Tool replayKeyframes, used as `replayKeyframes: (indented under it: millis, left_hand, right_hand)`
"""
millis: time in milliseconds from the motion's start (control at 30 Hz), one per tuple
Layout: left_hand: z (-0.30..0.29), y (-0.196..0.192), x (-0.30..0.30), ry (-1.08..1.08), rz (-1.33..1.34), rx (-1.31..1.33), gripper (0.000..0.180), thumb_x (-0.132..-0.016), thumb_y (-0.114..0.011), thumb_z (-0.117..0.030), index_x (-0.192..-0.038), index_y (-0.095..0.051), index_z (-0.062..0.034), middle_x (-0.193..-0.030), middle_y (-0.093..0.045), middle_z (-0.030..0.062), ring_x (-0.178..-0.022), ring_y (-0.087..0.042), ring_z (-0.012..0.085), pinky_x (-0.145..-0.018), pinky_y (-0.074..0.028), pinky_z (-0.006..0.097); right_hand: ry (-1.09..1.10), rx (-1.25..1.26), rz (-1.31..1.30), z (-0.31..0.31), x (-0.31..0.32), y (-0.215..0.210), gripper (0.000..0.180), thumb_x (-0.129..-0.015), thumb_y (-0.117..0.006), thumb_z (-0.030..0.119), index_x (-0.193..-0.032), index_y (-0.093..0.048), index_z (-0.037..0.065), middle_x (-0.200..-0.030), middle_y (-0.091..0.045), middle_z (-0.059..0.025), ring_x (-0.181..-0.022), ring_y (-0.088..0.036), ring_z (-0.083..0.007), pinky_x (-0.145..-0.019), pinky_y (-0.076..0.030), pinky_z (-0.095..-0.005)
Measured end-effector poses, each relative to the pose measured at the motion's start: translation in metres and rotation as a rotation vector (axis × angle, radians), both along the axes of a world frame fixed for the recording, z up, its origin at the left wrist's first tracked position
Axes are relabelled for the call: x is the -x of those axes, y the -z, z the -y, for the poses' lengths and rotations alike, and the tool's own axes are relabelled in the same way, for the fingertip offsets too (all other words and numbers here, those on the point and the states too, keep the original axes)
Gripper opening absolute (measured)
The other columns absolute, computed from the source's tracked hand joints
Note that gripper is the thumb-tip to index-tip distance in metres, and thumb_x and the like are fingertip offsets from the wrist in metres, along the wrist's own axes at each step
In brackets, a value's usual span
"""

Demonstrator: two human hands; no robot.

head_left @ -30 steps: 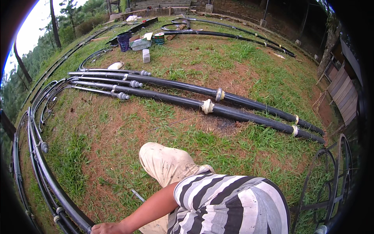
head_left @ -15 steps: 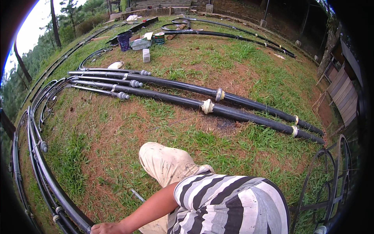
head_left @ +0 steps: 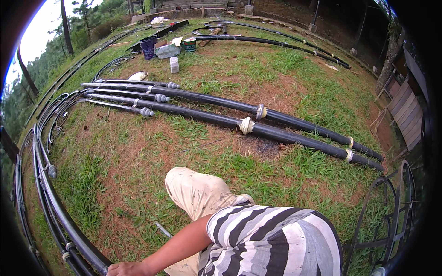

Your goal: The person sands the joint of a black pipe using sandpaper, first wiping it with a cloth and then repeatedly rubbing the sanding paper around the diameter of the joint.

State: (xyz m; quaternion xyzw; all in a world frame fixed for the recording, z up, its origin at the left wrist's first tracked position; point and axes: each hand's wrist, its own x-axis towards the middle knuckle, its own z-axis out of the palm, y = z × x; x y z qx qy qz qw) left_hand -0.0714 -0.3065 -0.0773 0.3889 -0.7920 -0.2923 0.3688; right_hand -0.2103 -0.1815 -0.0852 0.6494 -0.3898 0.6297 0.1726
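Observation:
My right hand (head_left: 125,268) is at the lower left, at the end of a bare arm reaching left across the bottom of the view from a striped sleeve (head_left: 258,227). It rests on a long glossy black metal pole (head_left: 78,237) with its fingers curled over it, though the lower frame edge cuts off part of the hand. Similar poles with pale ring collars lie alongside. My bent knee (head_left: 193,188) in stained beige trousers is beyond the arm. A short thin grey rod (head_left: 163,229) lies in the grass beside the forearm. My left hand is out of view.
Two long black poles (head_left: 212,117) with cream collars cross the grass ahead. Farther back are a dark bucket (head_left: 148,48), a green tin (head_left: 190,45) and a whitish plastic container (head_left: 174,65). A curved black metal frame (head_left: 391,216) stands at the right, below a wooden shed (head_left: 405,110).

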Motion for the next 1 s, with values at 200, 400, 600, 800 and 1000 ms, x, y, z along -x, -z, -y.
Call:
replayKeyframes:
  millis: [200,400,600,800,1000]
  left_hand:
    - [0.0,0.002,-0.002,-0.006,-0.004,0.001,0.032,-0.108,-0.064,-0.024,-0.108,-0.077,0.0045,-0.101,-0.077,0.0192,-0.09,-0.07,0.0282,-0.081,-0.056,0.039]
    - [0.003,0.001,-0.004,-0.01,-0.004,0.005,0.031,-0.107,-0.064,-0.024,-0.108,-0.077,0.0045,-0.1,-0.077,0.0192,-0.089,-0.07,0.0281,-0.081,-0.056,0.039]
    - [0.006,0.001,-0.006,-0.014,-0.016,0.01,0.031,-0.107,-0.064,-0.024,-0.108,-0.077,0.0045,-0.1,-0.077,0.0192,-0.089,-0.07,0.0281,-0.081,-0.056,0.039]
    - [0.01,0.001,-0.007,-0.013,-0.015,0.018,0.031,-0.107,-0.064,-0.024,-0.108,-0.077,0.0045,-0.1,-0.077,0.0191,-0.089,-0.07,0.0281,-0.081,-0.056,0.039]
    - [0.013,0.005,-0.013,-0.017,-0.017,0.037,0.031,-0.107,-0.064,-0.024,-0.107,-0.077,0.0045,-0.099,-0.077,0.0191,-0.089,-0.07,0.028,-0.081,-0.056,0.039]
  right_hand:
    - [0.001,0.005,0.001,0.0,0.0,0.0,0.028,-0.097,-0.069,0.036,-0.114,-0.074,0.013,-0.12,-0.075,-0.0036,-0.115,-0.07,-0.0269,-0.095,-0.053,-0.046]
    - [0.012,-0.018,-0.009,0.002,0.0,0.003,0.03,-0.096,-0.069,0.035,-0.116,-0.074,0.013,-0.121,-0.074,-0.0043,-0.117,-0.069,-0.0277,-0.096,-0.052,-0.0467]
    - [0.012,-0.021,0.002,0.005,-0.001,0.007,0.032,-0.097,-0.067,0.036,-0.117,-0.074,0.012,-0.122,-0.074,-0.0057,-0.116,-0.069,-0.0289,-0.096,-0.051,-0.0473]
    - [0.02,-0.012,-0.007,0.005,-0.001,0.007,0.033,-0.098,-0.066,0.037,-0.117,-0.074,0.012,-0.121,-0.075,-0.0054,-0.116,-0.069,-0.0287,-0.096,-0.051,-0.0468]
    - [0.017,-0.023,-0.006,0.001,-0.001,0.005,0.031,-0.098,-0.067,0.037,-0.116,-0.074,0.013,-0.121,-0.075,-0.0051,-0.116,-0.069,-0.0286,-0.096,-0.051,-0.0471]
